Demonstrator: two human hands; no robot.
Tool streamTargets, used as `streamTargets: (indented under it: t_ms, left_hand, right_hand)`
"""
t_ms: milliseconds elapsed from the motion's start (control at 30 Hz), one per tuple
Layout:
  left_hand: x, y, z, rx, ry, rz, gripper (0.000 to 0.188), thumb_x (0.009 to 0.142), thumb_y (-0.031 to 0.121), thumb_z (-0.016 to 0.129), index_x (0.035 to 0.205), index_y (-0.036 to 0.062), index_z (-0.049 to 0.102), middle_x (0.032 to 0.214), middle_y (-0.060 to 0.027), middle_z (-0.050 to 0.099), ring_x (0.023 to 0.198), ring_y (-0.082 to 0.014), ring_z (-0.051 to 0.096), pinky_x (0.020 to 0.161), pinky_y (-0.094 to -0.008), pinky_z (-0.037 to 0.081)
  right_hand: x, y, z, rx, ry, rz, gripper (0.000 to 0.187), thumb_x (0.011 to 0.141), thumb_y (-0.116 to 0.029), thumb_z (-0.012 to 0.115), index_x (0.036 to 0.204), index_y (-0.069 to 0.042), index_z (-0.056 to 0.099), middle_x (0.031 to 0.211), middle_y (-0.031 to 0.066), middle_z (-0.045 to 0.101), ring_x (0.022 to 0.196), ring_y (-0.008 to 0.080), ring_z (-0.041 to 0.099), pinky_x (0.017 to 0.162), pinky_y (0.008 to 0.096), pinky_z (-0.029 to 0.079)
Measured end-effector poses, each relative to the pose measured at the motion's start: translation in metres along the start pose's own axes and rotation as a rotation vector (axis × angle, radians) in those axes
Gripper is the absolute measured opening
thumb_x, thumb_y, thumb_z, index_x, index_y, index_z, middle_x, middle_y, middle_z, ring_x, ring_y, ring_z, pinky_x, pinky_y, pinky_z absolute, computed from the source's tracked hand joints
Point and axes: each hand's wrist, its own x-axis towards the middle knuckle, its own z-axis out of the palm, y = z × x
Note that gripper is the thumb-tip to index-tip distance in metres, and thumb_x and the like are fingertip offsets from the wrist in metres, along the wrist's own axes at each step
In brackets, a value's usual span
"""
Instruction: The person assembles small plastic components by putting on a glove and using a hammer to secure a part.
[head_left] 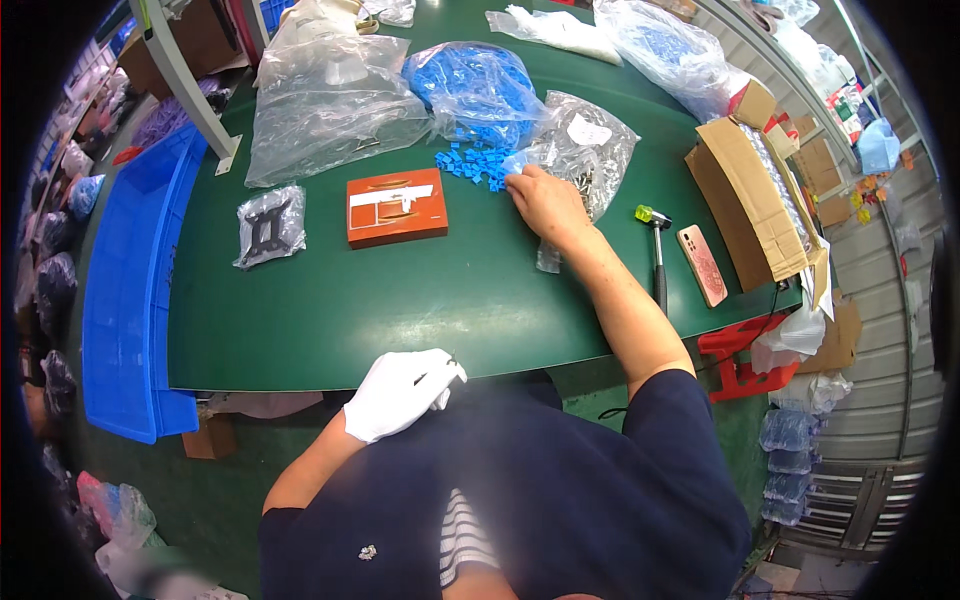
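Note:
My left hand (400, 393), in a white glove, is closed near the front edge of the table. A small dark piece (453, 362) sticks out at its fingertips; its kind is too small to tell. My bare right hand (548, 203) reaches forward, fingers bent together at the right side of a loose pile of small blue plastic pieces (472, 163). What those fingertips hold, if anything, is hidden. Behind the pile lies a clear bag of blue pieces (475, 85). Beside the right hand rests a clear bag of small metal parts (590, 150).
An orange-brown block with a white cut-out shape (397, 208) lies left of centre on the green table (330, 330). Farther left is a bagged black bracket (271, 226). A hammer (658, 255), a pink phone (702, 265) and a cardboard box (735, 205) lie right. A blue crate (125, 320) stands beyond the left edge.

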Motion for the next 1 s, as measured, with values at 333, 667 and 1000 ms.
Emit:
streamTargets:
  t_ms: [333,667,1000]
  left_hand:
    - [-0.002,0.004,-0.002,-0.003,-0.004,0.005,0.029,0.103,0.026,0.048,0.097,0.0064,0.069,0.067,-0.0045,0.065,0.06,-0.0169,0.063,0.063,-0.0301,0.05]
    - [-0.002,-0.003,0.0,-0.057,-0.012,-0.027,0.03,0.103,0.027,0.048,0.095,0.0071,0.069,0.066,-0.0037,0.064,0.061,-0.0171,0.062,0.064,-0.0312,0.05]
    - [-0.001,-0.001,-0.001,0.025,-0.014,0.016,0.032,0.103,0.025,0.046,0.099,0.0043,0.071,0.069,-0.0041,0.064,0.062,-0.0128,0.061,0.065,-0.0272,0.05]
  right_hand:
    - [0.03,-0.025,0.015,0.1,0.091,-0.056,0.017,0.091,-0.022,0.059,0.099,-0.01,0.069,0.095,0.013,0.063,0.085,0.0357,0.066,0.073,0.0498,0.054]
    - [0.025,-0.013,-0.016,0.268,-0.338,-0.334,0.02,0.09,-0.022,0.06,0.103,-0.012,0.071,0.102,0.0104,0.066,0.095,0.0331,0.065,0.081,0.0461,0.053]
    - [0.021,-0.017,-0.03,0.052,-0.315,-0.52,0.027,0.089,-0.012,0.06,0.115,-0.015,0.065,0.1,0.0091,0.062,0.093,0.0308,0.066,0.074,0.0438,0.054]
